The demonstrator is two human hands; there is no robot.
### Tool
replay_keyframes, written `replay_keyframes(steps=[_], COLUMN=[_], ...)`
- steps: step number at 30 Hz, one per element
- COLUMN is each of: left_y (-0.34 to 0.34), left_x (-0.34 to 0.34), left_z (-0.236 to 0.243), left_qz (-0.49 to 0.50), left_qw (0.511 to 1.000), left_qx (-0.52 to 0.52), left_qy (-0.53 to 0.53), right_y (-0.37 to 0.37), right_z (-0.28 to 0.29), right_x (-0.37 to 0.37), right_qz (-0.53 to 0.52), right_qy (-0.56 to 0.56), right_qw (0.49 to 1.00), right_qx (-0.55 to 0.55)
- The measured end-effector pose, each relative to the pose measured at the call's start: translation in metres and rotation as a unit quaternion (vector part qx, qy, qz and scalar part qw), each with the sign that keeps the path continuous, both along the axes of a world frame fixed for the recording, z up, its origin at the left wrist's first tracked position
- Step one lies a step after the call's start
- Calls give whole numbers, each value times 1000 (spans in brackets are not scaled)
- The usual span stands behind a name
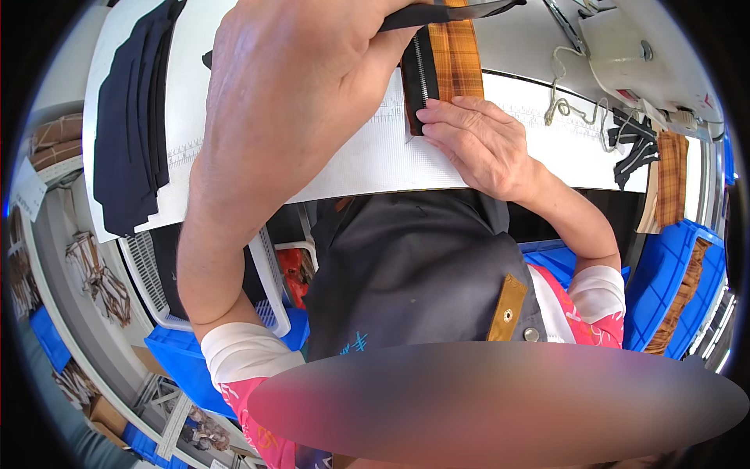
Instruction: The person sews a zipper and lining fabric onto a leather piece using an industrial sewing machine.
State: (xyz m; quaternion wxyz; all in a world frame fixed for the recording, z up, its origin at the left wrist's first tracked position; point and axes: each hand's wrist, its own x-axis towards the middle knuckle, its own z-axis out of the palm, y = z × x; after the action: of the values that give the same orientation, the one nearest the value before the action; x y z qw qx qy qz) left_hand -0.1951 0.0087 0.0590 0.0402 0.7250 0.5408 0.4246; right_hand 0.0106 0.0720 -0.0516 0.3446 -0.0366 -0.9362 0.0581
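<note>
Left hand [301,86] closed around a black piece [426,15], right hand [486,144] on zip [419,69] beside plaid cloth [458,59], pinch unclear

A stack of cut fabric [133,133] is lying at the left end of the bench [344,176]. Near the middle, a fabric strip [457,62] is running front to back, with a zipper [421,66] lying along its left side. The left hand [308,70] is extending over the bench, left of the zipper; the right hand [486,144] is resting at the strip's near end. Farther right, zipper pieces [639,148] are lying between a cord [558,90] and a fabric panel [671,176]. Below bench level, a basket [148,277] is standing left, a crate [656,270] right.
</note>
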Motion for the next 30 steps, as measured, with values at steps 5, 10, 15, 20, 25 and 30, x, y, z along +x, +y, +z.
replay_keyframes(steps=[5,10,15,20,25,30], left_y=[1,-6,-9,-24,-49,-57], left_x=[6,0,1,6,26,32], left_z=[20,0,-4,-18,-85,-110], left_qz=[24,12,-4,-16,7,30], left_qw=[996,994,994,991,987,989], left_qx=[-84,-108,-98,-96,-31,-31], left_qy=[29,26,39,87,159,139], right_y=[2,1,-1,-10,-41,-45], right_z=[-3,-2,3,4,0,-9], right_x=[1,1,1,8,21,24], right_qz=[14,23,37,14,-35,-50], right_qy=[-26,-43,-60,-98,-129,-86], right_qw=[1000,999,997,995,990,994], right_qx=[3,20,23,33,-35,-47])
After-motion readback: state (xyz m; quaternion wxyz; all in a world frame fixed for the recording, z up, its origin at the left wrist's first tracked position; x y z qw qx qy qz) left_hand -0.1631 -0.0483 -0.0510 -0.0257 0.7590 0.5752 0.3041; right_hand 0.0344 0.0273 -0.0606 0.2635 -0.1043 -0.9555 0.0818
